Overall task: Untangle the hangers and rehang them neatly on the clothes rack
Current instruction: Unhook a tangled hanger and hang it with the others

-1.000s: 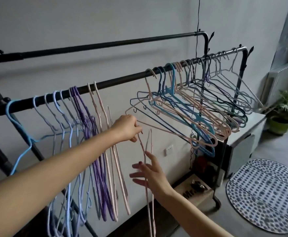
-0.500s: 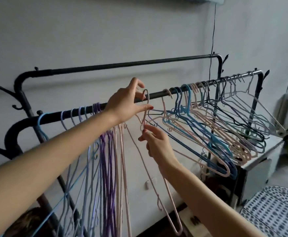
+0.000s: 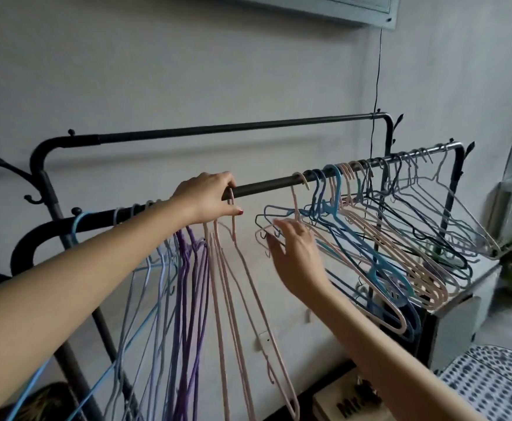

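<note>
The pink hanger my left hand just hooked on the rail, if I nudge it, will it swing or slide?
The pink hanger looks like thin coated wire, so probably light and apt to swing from its hook under the left hand. On the smooth round rail it would likely slide sideways easily. Its long thin frame may flex slightly and could catch on the neighbouring pink hangers.

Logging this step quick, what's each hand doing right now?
Left hand: holds a pink hanger's hook at the rail.
Right hand: open, fingers reaching into the tangled hangers, gripping nothing visible.
</note>
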